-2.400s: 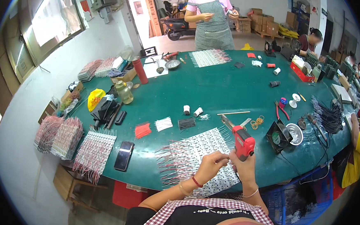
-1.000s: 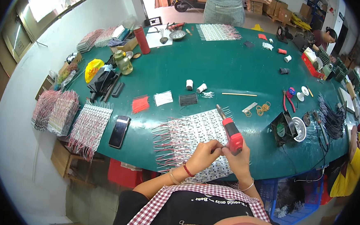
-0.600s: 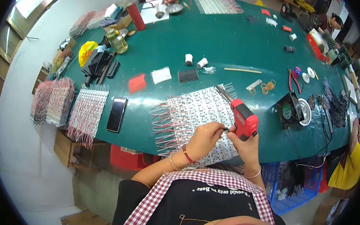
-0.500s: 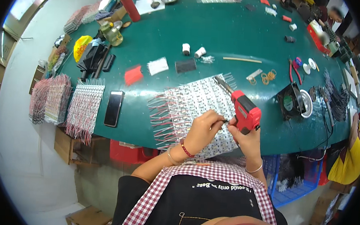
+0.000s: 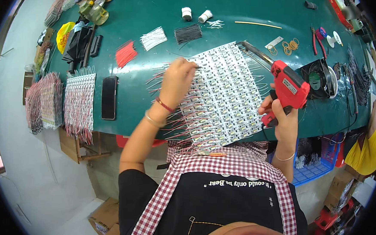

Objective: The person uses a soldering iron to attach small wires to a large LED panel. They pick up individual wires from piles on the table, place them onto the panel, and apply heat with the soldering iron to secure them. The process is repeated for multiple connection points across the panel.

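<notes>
A large white panel of small circuit boards (image 5: 223, 98) lies tilted on the table in front of me. Red and black wires (image 5: 183, 128) fringe its left side. My left hand (image 5: 178, 79) is over the panel's upper left edge, thumb and fingers pinched together. Something thin and dark shows at their tips, too small to name. My right hand (image 5: 284, 121) is wrapped round the grip of a red and black soldering gun (image 5: 290, 84). The gun's long metal tip points up and left, over the panel's far right corner.
Bundles of red wires (image 5: 126, 54), white wires (image 5: 153, 38) and black wires (image 5: 188, 33) lie beyond the panel. A phone (image 5: 109, 97) and wired panels (image 5: 79, 104) are at left. On the right are a black fan (image 5: 317, 80), rubber bands (image 5: 291, 46) and red-handled pliers (image 5: 318, 42).
My hands have moved apart: the left went up and left to the panel's edge, the right moved right with the soldering gun. The view has shifted, and more of the panel shows.
</notes>
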`<state>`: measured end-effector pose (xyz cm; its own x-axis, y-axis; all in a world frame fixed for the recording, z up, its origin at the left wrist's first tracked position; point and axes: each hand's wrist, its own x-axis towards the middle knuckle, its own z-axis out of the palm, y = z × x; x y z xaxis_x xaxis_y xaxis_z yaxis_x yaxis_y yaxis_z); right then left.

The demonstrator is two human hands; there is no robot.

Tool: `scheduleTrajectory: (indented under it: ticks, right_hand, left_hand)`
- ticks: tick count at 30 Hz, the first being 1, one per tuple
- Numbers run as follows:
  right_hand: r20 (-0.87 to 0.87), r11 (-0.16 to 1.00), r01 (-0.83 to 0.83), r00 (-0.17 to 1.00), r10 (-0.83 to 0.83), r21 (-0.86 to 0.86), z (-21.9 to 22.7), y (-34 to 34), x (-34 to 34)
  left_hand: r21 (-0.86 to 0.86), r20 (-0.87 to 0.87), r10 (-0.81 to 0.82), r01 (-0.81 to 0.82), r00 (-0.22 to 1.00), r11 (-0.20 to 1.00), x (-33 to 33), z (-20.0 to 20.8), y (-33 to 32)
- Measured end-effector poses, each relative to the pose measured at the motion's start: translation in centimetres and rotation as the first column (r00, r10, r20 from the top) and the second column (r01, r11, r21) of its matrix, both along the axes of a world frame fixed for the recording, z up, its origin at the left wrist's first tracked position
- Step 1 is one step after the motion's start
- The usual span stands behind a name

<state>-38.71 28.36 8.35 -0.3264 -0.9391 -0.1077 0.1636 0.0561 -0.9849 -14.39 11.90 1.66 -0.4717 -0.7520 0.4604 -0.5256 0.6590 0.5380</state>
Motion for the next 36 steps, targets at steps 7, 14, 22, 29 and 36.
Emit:
scheduleTrajectory:
  ticks: [7,14,22,29,36]
  right_hand:
    - [-0.036,0.984,0.004,0.999,0.002,0.176,-0.6,-1.4,1.3]
    - [0.105,0.98,-0.03,0.994,0.01,0.195,-2.2,-0.6,2.5]
    - [0.016,0.957,-0.05,0.999,0.047,0.285,-3.7,0.5,3.1]
    - [-0.016,0.946,-0.032,0.999,0.039,0.322,-4.6,0.9,4.4]
    - [-0.036,0.938,-0.024,0.999,0.039,0.345,-4.7,1.2,4.5]
  left_hand:
    - [-0.139,0.158,-0.232,0.254,0.96,0.957,1.3,-1.0,-4.1]
    - [-0.1,0.146,-0.271,0.287,0.952,0.953,1.5,-1.5,-1.5]
    - [-0.089,0.198,-0.296,0.318,0.934,0.944,0.8,-2.5,-1.1]
    - [-0.039,0.238,-0.313,0.331,0.92,0.943,0.5,-2.2,-0.7]
    - [-0.059,0.227,-0.323,0.344,0.919,0.937,0.5,-2.8,-0.5]
